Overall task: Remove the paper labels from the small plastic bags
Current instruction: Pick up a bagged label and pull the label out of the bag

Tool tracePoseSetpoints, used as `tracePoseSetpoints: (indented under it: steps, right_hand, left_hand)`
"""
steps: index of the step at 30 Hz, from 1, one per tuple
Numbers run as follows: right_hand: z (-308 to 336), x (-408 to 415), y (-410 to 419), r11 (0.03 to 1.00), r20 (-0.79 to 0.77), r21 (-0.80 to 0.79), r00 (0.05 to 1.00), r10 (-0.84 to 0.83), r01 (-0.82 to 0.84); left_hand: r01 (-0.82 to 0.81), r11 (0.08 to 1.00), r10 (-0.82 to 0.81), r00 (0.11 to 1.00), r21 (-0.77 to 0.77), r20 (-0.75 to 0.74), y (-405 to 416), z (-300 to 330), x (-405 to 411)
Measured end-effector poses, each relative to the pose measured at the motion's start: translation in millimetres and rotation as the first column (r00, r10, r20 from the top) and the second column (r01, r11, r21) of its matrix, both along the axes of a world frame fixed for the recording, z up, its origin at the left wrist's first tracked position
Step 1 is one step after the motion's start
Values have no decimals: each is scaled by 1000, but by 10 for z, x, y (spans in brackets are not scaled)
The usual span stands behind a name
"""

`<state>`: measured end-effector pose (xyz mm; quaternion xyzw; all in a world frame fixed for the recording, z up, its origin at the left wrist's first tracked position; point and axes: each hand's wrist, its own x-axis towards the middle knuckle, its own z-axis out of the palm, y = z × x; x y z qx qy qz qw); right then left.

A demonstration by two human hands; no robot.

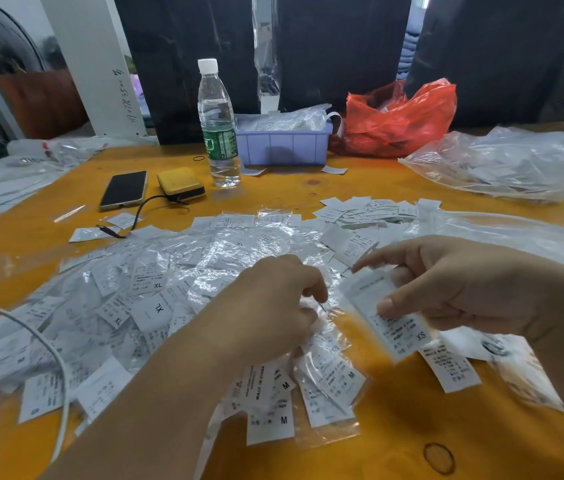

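A wide heap of small clear plastic bags with white paper labels [142,292] covers the orange table [395,420]. My right hand [447,285] pinches a white label marked XS [395,327] between thumb and fingers, held just above the table. My left hand [273,306] has its fingers curled around a crumpled clear bag [318,320] close beside that label. Bagged labels marked M [329,386] lie under my hands. A pile of loose labels [370,211] sits farther back on the right.
A water bottle [218,123], a phone [124,189] and a yellow power bank [181,184] stand at the back. A purple bin [282,145], a red plastic bag [398,123] and large clear bags [509,164] lie behind. A white cable [48,348] crosses the left side.
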<state>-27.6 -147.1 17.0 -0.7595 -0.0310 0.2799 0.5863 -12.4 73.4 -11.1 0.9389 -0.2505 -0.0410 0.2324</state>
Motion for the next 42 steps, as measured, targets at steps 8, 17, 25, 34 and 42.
tracePoseSetpoints:
  steps: [8,17,25,34,42]
  right_hand:
    - [2,-65,105,967,56,-197,983,174,-160]
    - [-101,-66,166,952,77,-239,973,216,-193]
    - [-91,-47,129,958,114,-136,957,268,-252]
    - [-33,-45,41,957,85,-212,972,220,-198]
    - [-54,-124,172,826,42,-493,941,335,-272]
  left_hand:
    - [100,992,-77,964,81,-254,37,90,-85]
    - [103,993,-112,978,-61,-177,19,106,-63]
    - [96,942,-178,955,-321,-236,8,123,-25]
    - [89,990,-61,968,108,-244,58,130,-103]
    - [115,990,-100,980,82,-173,-30,50,-101]
